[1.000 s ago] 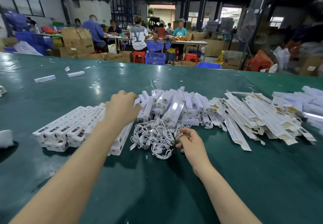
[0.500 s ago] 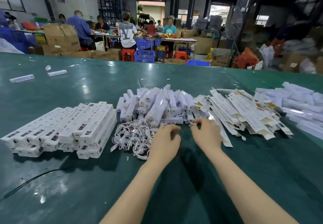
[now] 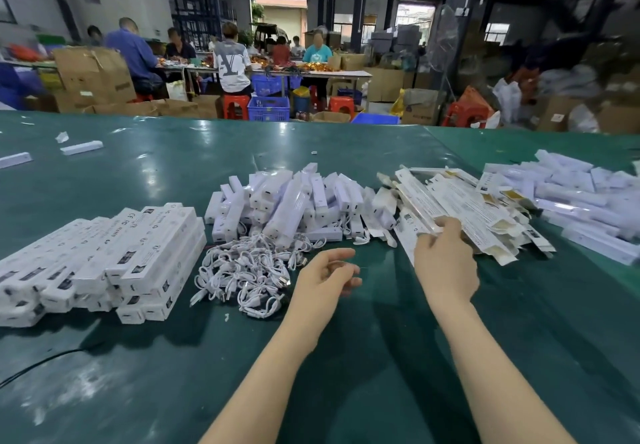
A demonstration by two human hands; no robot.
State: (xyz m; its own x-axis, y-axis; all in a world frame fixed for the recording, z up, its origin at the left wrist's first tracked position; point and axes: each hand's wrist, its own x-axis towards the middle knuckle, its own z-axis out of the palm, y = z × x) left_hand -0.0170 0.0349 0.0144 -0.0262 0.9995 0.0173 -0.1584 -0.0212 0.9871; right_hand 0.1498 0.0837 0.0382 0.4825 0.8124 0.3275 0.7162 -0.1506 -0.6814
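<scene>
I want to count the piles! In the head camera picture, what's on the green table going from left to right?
stack of closed white boxes → heap of loose white bars → flat unfolded cartons → white bars at the right edge

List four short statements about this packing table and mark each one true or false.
1. On the table, the cables lie between the boxes and the left hand. True.
2. The left hand rests on the boxes. False: it is right of the cables, apart from the boxes.
3. The right hand grips a carton. True.
4. The table is red. False: it is green.
</scene>
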